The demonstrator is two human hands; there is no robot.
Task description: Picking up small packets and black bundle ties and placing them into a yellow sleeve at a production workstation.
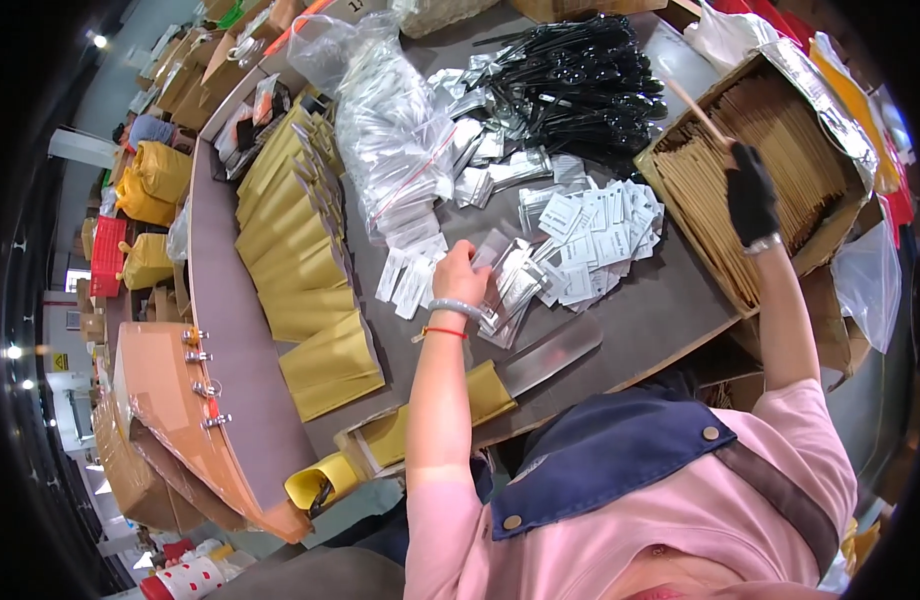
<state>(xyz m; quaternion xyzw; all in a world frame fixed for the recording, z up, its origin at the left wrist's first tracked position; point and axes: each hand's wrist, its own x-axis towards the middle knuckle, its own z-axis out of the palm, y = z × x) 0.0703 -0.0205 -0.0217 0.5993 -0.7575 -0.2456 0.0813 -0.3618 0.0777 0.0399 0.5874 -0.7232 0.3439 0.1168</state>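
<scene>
Nearest the body, the table [670, 315] is ending in a bent front edge, and a bare gray patch is lying open on the near side of the white packet pile [605, 235], leaving free room between it and that edge. Nearer and to the left of the pile, a clear plastic sheet [555, 355] is sticking out of a gold sleeve [490, 392] that is running along the front edge. Just left of the pile, the left hand [462, 275] is resting by the loose silver packets [515, 285], its fingers half curled; whether they are gripping one I cannot tell. Right of the pile, the right hand [752, 200], in a black glove, is reaching over an open cardboard box [705, 235], its fingers closing on the end of a thin tan strip [698, 112]. Inside the box, brown envelopes [788, 130] are standing in a tight row, and the box's near corner is meeting the table's edge, narrowing the room on that side. Farther left of the pile, a clear bag of packets [395, 140] is slumping, and gold mailers [300, 235] are overlapping in a long row beyond it. Beyond the pile, a heap of slender black pieces [580, 85] is spreading across the far part of the table.
</scene>
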